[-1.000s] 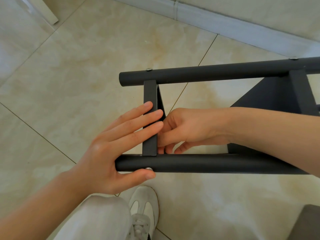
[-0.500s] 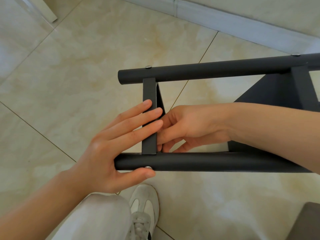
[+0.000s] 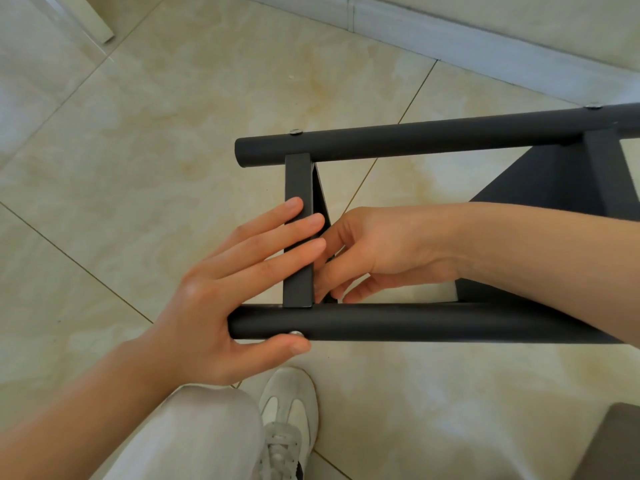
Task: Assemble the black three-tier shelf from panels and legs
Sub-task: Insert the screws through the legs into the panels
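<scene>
A: Item one?
B: Black shelf [image 3: 554, 188], on its side on tiled floor [image 3: 138, 168]; panel [image 3: 298, 181] between far leg [image 3: 415, 138] and near leg [image 3: 415, 323]
A: Hands?
B: Left hand [image 3: 221, 306]: fingers straight, flat across panel, thumb under near leg. Right hand [image 3: 374, 247]: fingers curled behind panel, contents indiscernible
</scene>
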The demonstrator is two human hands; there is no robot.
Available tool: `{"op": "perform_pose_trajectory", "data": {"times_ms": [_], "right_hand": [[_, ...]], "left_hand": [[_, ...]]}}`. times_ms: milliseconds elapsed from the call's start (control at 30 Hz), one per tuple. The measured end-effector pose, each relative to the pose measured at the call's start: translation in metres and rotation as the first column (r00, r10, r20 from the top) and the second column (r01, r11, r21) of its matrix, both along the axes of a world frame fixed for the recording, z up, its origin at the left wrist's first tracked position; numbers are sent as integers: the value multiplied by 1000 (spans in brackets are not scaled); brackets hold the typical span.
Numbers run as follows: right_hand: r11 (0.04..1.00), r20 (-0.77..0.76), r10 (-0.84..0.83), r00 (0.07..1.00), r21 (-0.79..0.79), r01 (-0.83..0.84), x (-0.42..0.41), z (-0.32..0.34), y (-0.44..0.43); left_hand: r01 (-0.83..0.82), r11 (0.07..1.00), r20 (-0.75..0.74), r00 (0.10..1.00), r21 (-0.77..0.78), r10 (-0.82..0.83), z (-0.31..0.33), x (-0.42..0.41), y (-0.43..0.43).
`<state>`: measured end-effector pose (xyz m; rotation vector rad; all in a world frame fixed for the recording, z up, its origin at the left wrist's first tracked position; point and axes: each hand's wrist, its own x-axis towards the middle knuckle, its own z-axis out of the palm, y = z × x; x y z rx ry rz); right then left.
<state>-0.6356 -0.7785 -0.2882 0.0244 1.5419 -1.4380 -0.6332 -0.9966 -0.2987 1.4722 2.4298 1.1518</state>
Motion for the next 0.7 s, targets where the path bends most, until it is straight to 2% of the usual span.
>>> {"op": "perform_pose_trajectory", "data": {"times_ms": [700], "right_hand": [[998,90,51,995,-47,-47,-3,-2,1]], "left_hand": [[4,1000,0,1000,-2,-4,0,-1,1]]}}
